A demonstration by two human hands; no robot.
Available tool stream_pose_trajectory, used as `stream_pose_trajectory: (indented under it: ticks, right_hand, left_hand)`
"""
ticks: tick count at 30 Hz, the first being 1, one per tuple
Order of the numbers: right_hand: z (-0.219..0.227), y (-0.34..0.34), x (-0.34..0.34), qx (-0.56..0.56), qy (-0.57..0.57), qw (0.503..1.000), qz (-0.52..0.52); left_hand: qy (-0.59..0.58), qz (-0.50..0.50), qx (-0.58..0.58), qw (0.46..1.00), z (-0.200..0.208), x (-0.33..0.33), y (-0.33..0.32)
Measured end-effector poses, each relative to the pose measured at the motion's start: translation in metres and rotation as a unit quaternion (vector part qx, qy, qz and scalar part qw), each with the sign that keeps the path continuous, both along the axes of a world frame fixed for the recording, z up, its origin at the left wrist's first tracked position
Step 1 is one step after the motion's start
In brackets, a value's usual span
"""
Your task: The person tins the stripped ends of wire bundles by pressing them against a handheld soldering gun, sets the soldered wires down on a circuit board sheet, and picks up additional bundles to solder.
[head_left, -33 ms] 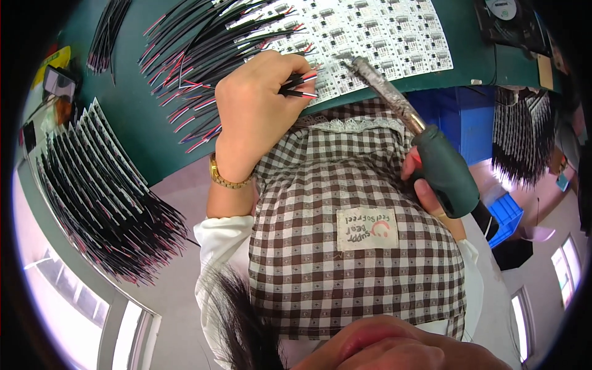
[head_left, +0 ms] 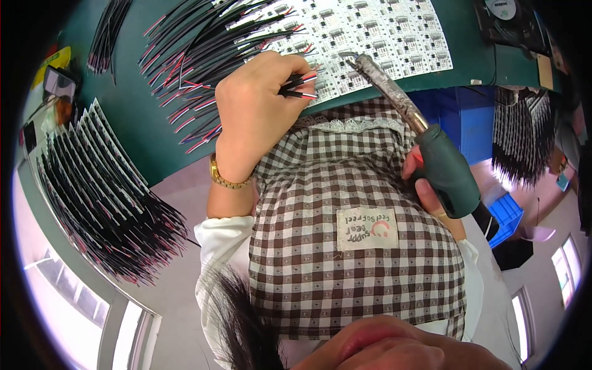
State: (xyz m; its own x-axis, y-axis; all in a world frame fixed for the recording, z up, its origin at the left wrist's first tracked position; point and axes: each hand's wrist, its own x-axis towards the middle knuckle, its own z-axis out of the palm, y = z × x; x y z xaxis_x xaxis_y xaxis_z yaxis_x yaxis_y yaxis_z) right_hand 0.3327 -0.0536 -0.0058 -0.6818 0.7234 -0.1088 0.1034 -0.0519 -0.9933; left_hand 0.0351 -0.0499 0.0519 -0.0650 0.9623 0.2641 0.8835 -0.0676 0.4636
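Note:
My left hand (head_left: 260, 102) is closed on black cables, pinched near the front edge of the circuit board sheet. Two black cable ends (head_left: 297, 94) stick out past its fingers, showing red and white leads. The white sheet of small circuit boards (head_left: 382, 37) lies on the green bench. My right hand (head_left: 425, 188), partly hidden behind the handle, grips a soldering iron (head_left: 447, 172) with a dark green handle. The iron slants up and left, its tip over the sheet, right of the cable ends. Whether the tip touches a board I cannot tell.
Many black cables (head_left: 203, 55) spread over the green bench (head_left: 132, 117) and the sheet's left side. A cable bundle (head_left: 110, 31) lies farther left. Stacked wired boards (head_left: 105, 197) hang at the left edge, more (head_left: 523, 135) at the right. Blue bins (head_left: 475, 123) stand below the bench.
The soldering iron's tip has shifted very slightly right and up. My left hand and the cables have stayed in place.

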Motion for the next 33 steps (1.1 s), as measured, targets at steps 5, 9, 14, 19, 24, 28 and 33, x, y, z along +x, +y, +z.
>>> stream_pose_trajectory:
  ticks: [5, 9, 14, 19, 24, 28, 33]
  right_hand:
    - [0.004, 0.001, -0.001, -0.029, 0.026, 0.999, -0.018]
    - [0.002, -0.002, -0.002, -0.106, 0.059, 0.992, -0.017]
    - [-0.014, -0.007, -0.001, -0.142, 0.043, 0.989, 0.007]
    - [-0.014, -0.007, 0.009, -0.094, 0.003, 0.995, 0.045]
    - [-0.003, -0.003, -0.005, -0.127, 0.024, 0.991, -0.017]
    - [-0.006, -0.002, -0.007, -0.056, 0.004, 0.997, -0.052]
    - [-0.01, 0.004, -0.003, -0.026, -0.044, 0.998, -0.028]
  left_hand:
    - [0.004, -0.015, 0.011, 1.0, -0.005, -0.003, 0.003]
    - [0.021, -0.025, 0.009, 0.999, -0.001, -0.003, 0.002]
    - [0.014, -0.008, 0.007, 1.0, -0.006, -0.001, -0.001]
    - [0.013, -0.009, 0.007, 1.0, -0.001, 0.003, -0.001]
    - [0.013, -0.007, 0.021, 1.0, -0.002, 0.003, -0.001]
    - [0.011, 0.003, 0.021, 1.0, -0.003, 0.003, 0.0]
    - [0.032, -0.009, 0.047, 0.998, -0.006, 0.001, 0.001]
